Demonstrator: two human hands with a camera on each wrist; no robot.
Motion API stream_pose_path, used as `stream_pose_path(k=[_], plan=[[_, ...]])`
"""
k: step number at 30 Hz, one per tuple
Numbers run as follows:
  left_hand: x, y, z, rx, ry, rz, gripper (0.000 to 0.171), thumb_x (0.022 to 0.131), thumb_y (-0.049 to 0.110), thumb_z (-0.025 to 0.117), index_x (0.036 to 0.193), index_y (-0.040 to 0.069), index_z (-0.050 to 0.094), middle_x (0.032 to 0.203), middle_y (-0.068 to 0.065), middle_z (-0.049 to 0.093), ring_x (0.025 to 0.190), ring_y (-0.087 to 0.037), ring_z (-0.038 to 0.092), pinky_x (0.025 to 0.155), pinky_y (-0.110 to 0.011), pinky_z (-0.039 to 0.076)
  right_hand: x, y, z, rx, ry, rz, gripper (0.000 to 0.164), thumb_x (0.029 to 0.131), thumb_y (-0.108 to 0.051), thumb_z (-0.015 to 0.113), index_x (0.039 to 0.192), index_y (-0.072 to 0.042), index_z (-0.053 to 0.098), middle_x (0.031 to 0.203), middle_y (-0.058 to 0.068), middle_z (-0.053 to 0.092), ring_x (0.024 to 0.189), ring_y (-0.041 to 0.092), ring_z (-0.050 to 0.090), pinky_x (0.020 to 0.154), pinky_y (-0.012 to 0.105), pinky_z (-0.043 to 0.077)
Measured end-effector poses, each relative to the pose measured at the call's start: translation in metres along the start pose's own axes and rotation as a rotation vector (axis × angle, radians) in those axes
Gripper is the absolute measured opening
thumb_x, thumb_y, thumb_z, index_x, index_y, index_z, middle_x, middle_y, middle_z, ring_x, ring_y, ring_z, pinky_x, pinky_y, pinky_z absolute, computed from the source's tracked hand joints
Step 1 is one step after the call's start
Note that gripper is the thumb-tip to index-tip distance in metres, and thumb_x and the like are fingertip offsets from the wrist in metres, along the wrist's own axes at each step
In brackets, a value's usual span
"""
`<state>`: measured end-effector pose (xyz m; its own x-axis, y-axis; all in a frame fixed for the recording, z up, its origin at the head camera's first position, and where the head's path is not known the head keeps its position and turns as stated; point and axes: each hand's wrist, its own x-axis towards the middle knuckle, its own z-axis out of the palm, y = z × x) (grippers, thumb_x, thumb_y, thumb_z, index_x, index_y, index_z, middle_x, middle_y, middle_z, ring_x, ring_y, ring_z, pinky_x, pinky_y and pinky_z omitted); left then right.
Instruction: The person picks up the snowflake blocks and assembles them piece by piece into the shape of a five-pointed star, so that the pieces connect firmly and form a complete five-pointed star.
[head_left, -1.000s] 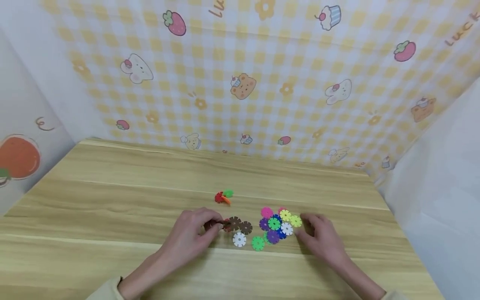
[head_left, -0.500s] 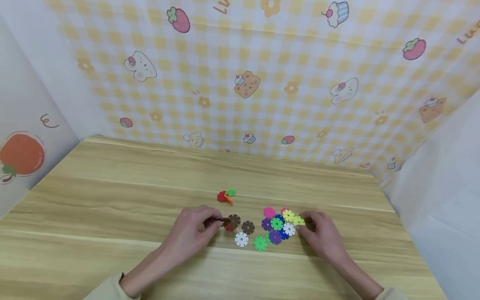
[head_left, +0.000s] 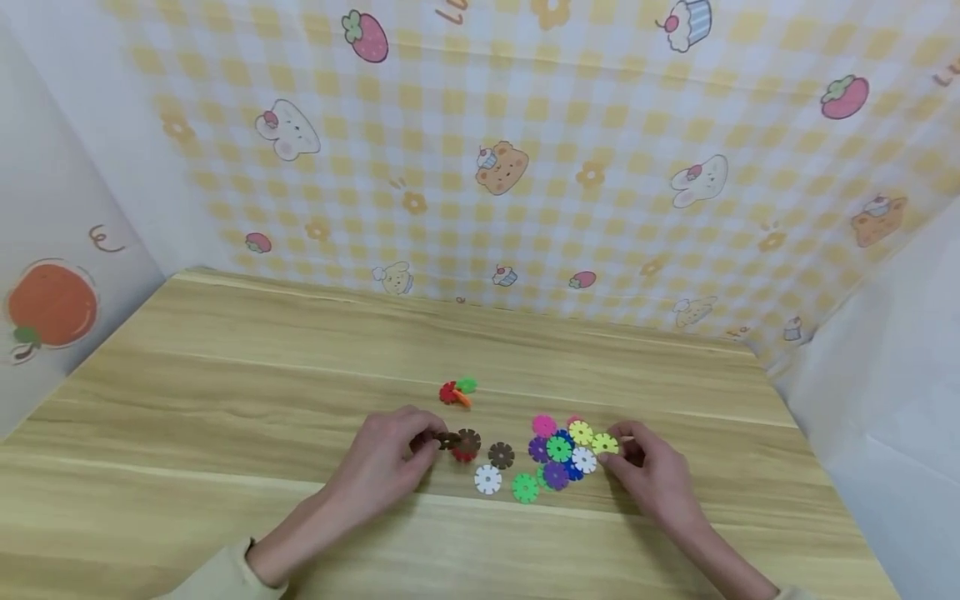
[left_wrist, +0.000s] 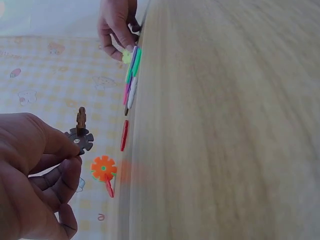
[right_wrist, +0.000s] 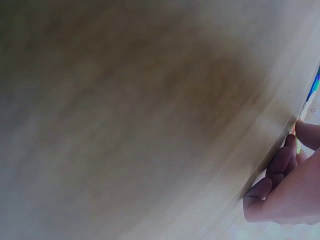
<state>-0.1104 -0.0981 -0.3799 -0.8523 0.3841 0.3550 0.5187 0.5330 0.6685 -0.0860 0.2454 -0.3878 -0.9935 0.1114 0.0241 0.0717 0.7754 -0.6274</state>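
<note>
My left hand [head_left: 393, 450] pinches a joined pair of brown notched plastic discs [left_wrist: 80, 140] between thumb and index finger. In the left wrist view the two discs are slotted together at an angle and held off the table. A red disc [head_left: 464, 456] lies partly beneath them in the head view. At the right, my right hand [head_left: 654, 475] pinches the edge of a yellow disc [head_left: 606, 443] at the side of a mixed pile. That pile includes a white disc [head_left: 583, 460], a green disc [head_left: 558, 449] and a purple disc [head_left: 556, 476]. The right wrist view mostly hides the yellow disc behind the fingers.
Behind the left hand, a joined red, green and orange disc piece [head_left: 454, 392] sits on the wooden table [head_left: 300, 358]. Between the hands lie a loose brown disc [head_left: 501, 455] and another white disc [head_left: 487, 479]. A checked cloth [head_left: 450, 167] stands along the back edge.
The right thumb and fingers have come together on the yellow disc. My left hand has drawn slightly left with the brown pair, away from the loose brown disc. The head view has shifted slightly.
</note>
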Motion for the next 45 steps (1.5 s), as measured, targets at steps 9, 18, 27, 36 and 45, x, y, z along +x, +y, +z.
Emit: stream_pose_path(k=[9, 18, 27, 36, 45], plan=[[0.002, 0.0, 0.001, -0.021, -0.029, -0.035, 0.019, 0.082, -0.005, 0.071, 0.094, 0.008, 0.076, 0.085, 0.003, 0.072, 0.072, -0.001, 0.057, 0.064, -0.02, 0.05, -0.007, 0.001, -0.007, 0.169, -0.024, 0.152, 0.024, 0.09, -0.004, 0.073, 0.115, -0.003, 0.073, 0.081, 0.005, 0.066, 0.063, 0.009, 0.053, 0.053, 0.023, 0.045], [0.004, 0.001, -0.001, -0.021, -0.038, -0.045, 0.018, 0.083, -0.007, 0.069, 0.091, 0.008, 0.076, 0.081, 0.004, 0.07, 0.069, 0.0, 0.053, 0.062, -0.019, 0.048, -0.008, -0.02, -0.015, 0.341, -0.025, 0.24, 0.031, 0.094, -0.01, 0.072, 0.124, 0.0, 0.069, 0.086, 0.005, 0.068, 0.068, 0.008, 0.053, 0.056, 0.023, 0.045], [0.007, 0.004, 0.004, -0.002, -0.057, -0.048, 0.018, 0.082, -0.006, 0.069, 0.091, 0.008, 0.076, 0.082, 0.003, 0.071, 0.069, -0.001, 0.053, 0.063, -0.019, 0.048, -0.01, -0.042, 0.003, 0.588, -0.137, 0.333, 0.032, 0.093, -0.01, 0.072, 0.122, 0.004, 0.066, 0.095, 0.001, 0.07, 0.089, 0.012, 0.064, 0.077, 0.024, 0.055], [0.008, 0.008, 0.017, -0.029, -0.085, -0.046, 0.02, 0.082, -0.008, 0.067, 0.092, 0.006, 0.077, 0.079, 0.003, 0.069, 0.063, -0.001, 0.046, 0.057, -0.018, 0.044, -0.011, -0.058, 0.021, 0.726, -0.197, 0.261, 0.027, 0.091, -0.002, 0.07, 0.114, 0.011, 0.067, 0.099, 0.009, 0.075, 0.088, 0.015, 0.071, 0.082, 0.027, 0.06], [0.008, 0.021, 0.029, -0.084, -0.141, -0.05, 0.018, 0.082, -0.005, 0.068, 0.094, 0.005, 0.078, 0.081, 0.001, 0.071, 0.067, 0.0, 0.053, 0.062, -0.018, 0.048, -0.018, -0.074, 0.029, 0.712, -0.311, 0.223, 0.03, 0.088, -0.007, 0.074, 0.113, 0.009, 0.07, 0.092, 0.005, 0.073, 0.084, 0.012, 0.067, 0.081, 0.028, 0.059]])
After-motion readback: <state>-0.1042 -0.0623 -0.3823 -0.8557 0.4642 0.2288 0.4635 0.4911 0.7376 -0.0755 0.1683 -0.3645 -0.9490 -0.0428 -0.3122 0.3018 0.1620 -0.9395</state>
